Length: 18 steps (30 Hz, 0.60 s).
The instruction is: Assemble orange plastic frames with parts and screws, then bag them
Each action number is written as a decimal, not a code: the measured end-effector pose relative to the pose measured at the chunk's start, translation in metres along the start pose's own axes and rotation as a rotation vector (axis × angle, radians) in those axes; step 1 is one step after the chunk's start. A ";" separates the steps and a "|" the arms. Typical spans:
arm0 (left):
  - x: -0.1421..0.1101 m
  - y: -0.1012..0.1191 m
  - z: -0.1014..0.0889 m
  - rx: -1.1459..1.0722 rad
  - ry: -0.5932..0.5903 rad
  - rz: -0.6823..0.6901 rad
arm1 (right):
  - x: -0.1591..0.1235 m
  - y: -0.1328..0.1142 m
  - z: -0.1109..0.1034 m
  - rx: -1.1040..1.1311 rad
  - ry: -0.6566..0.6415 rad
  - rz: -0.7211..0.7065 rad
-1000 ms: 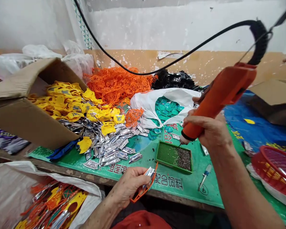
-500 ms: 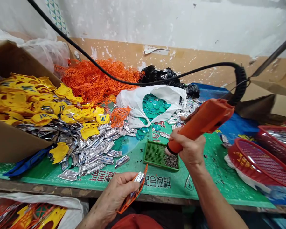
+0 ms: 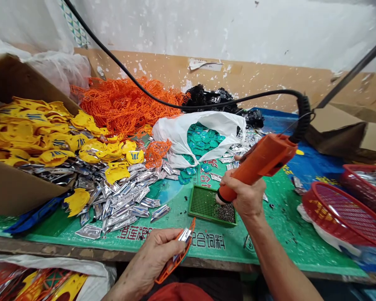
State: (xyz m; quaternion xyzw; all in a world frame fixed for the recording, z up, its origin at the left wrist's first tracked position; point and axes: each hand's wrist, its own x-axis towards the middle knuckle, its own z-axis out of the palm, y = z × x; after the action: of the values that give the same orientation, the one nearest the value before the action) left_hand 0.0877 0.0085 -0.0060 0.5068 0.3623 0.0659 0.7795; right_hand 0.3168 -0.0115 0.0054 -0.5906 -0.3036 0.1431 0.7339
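In the head view, the left hand (image 3: 153, 259) was closed around a silver foil piece (image 3: 184, 236) and a thin orange plastic frame (image 3: 172, 267), low at the centre of the picture, just above the table (image 3: 81, 251). The right hand (image 3: 242, 196) clenched an orange electric screwdriver (image 3: 257, 165), its tip pointing down just over a green perforated tray (image 3: 203, 205) that held dark screws (image 3: 226, 213). A black cord (image 3: 206, 104) ran from the tool's rear end toward the upper left. A snag on that cord could have jerked the screwdriver sideways, and a knock could have tipped the tray and scattered the screws. The slick foil could also have slipped from the left hand's grip. At lower centre, a green mat (image 3: 257, 246) showed the Chinese characters 合饲料. Blue marks on yellow pieces (image 3: 54, 156) at left were too small to read.
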 end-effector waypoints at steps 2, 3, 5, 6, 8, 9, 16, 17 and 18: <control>0.000 0.000 0.001 0.008 0.028 0.019 | -0.001 0.001 0.000 -0.006 -0.003 0.002; 0.000 0.001 0.001 0.014 0.045 0.027 | -0.001 0.001 -0.001 -0.008 -0.004 0.003; 0.000 0.001 0.001 0.025 0.066 0.034 | -0.001 0.002 -0.001 -0.012 -0.006 0.005; 0.000 0.001 0.001 0.028 0.071 0.033 | -0.001 0.002 -0.002 -0.013 -0.006 0.004; 0.000 0.001 0.001 0.035 0.078 0.028 | -0.001 0.003 -0.002 -0.019 -0.010 -0.005; 0.000 0.001 0.001 0.038 0.080 0.026 | -0.001 0.004 -0.002 -0.029 -0.013 -0.012; 0.001 -0.001 0.002 -0.007 0.061 -0.040 | -0.001 0.005 -0.001 -0.083 -0.013 -0.045; 0.001 -0.001 0.002 -0.019 0.058 -0.040 | -0.002 0.005 -0.001 -0.083 -0.013 -0.041; 0.001 -0.001 0.002 -0.031 0.057 -0.039 | -0.003 0.004 -0.001 -0.081 -0.014 -0.034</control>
State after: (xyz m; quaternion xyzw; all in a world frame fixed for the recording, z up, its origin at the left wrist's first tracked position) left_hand 0.0897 0.0074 -0.0071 0.4854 0.3929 0.0709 0.7778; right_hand 0.3159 -0.0127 0.0011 -0.6135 -0.3243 0.1222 0.7096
